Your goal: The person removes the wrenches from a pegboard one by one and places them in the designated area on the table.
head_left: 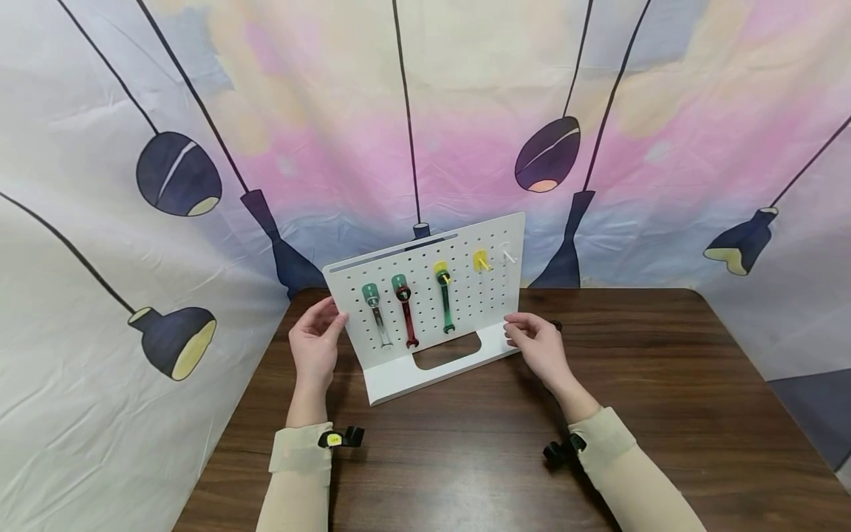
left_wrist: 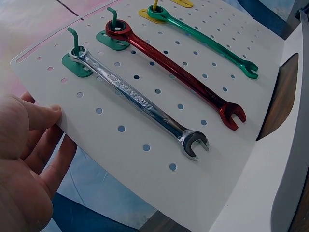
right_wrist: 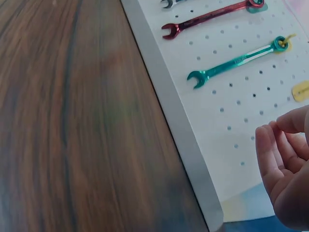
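A white pegboard [head_left: 465,295] with a slotted base stands tilted back on the table. My left hand [head_left: 315,343] pinches its left edge, thumb on the front face and fingers behind. Three combination wrenches hang by their ring ends: a silver wrench [left_wrist: 135,99] and a red wrench [left_wrist: 174,72] on green hooks, and a green wrench [head_left: 446,303] on a yellow hook. My right hand [head_left: 541,347] is at the board's lower right end, fingers loosely bent, with nothing between thumb and fingertips in the right wrist view.
To the right of the green wrench, a yellow hook [head_left: 482,260] and a clear hook [head_left: 508,253] carry nothing. Under everything lies a dark wooden table [head_left: 439,451]. A curtain [head_left: 319,96] printed with lamps hangs behind its far edge.
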{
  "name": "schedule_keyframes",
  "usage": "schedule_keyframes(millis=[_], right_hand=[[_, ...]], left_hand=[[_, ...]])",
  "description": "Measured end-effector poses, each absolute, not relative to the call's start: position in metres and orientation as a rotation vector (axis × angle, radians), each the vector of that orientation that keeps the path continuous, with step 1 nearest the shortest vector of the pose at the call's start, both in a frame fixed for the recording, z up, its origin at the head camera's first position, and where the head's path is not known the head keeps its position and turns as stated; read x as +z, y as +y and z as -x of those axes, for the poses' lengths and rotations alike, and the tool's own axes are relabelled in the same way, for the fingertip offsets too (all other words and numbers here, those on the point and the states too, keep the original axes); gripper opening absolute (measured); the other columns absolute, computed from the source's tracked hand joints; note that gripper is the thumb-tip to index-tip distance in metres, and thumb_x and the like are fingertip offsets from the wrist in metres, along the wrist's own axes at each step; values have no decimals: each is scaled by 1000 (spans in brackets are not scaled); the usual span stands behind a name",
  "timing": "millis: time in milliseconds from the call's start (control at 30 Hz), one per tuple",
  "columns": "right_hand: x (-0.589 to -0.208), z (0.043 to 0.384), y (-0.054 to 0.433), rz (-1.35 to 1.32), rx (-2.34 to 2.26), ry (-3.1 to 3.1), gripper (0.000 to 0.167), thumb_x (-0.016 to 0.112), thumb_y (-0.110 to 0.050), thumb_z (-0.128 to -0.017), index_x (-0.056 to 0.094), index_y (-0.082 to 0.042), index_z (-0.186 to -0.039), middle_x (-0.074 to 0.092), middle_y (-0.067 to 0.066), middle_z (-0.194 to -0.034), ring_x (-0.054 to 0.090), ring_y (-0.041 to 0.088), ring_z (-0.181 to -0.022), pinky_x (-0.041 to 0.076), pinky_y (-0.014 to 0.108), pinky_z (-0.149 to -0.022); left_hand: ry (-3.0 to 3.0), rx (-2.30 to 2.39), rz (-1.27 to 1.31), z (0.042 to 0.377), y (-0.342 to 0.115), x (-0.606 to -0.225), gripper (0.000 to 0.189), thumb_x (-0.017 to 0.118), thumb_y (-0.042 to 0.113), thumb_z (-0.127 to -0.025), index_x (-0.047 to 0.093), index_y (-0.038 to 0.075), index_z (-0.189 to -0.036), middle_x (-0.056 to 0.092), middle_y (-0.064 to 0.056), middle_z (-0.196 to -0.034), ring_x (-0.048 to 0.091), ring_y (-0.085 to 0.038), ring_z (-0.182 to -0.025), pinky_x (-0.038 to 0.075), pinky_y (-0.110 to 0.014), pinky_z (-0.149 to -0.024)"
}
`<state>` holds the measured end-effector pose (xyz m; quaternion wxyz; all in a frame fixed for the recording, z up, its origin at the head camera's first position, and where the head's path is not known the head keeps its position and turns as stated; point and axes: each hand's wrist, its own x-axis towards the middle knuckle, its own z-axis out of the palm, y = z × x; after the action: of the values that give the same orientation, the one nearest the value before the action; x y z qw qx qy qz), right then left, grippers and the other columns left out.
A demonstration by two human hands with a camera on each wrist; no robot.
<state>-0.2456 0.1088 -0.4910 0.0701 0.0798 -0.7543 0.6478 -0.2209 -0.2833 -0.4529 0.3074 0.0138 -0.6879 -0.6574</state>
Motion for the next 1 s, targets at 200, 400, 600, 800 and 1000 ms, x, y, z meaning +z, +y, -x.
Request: schedule_keyframes(millis=[200,400,600,800,1000], right_hand=[[-489,247,93,-222,2009,-2258,30,72,-7,-103,70,11,-126,72,28,-111,76,28,-92,63,35,-83],[-490,248,81,-229,2058,-2243,30,72,-7,-103,69,12,-126,71,30,-113,72,46,-102,61,27,-82],[-490,249,71,-257,2093,-2237,29,70,-3,-102,68,12,-127,69,34,-119,71,48,-104,62,34,-86],[-491,251,61,-269,2133,-2214,30,69,-1,-101,68,10,-129,69,32,-121,71,43,-108,61,37,-89],[-491,251,49,-251,2121,-2207,29,71,-4,-101,70,5,-129,71,24,-123,70,34,-110,57,24,-85]], left_hand=[[-1823,-1723,-29,221,-284,-454,35,80,-3,-94,75,0,-128,74,5,-102,68,-16,-93,52,-20,-70],[-1816,-1719,-15,221,-284,-453,35,80,-4,-93,76,0,-127,75,5,-102,68,-15,-92,53,-19,-70],[-1811,-1725,-9,221,-284,-452,35,81,-4,-93,76,0,-127,74,4,-102,68,-15,-92,53,-19,-71],[-1814,-1722,-15,221,-284,-452,34,80,-3,-94,76,0,-127,75,5,-102,68,-14,-93,51,-19,-70],[-1808,-1737,-4,221,-285,-454,35,81,-3,-94,76,0,-128,75,4,-103,68,-15,-93,51,-19,-69]])
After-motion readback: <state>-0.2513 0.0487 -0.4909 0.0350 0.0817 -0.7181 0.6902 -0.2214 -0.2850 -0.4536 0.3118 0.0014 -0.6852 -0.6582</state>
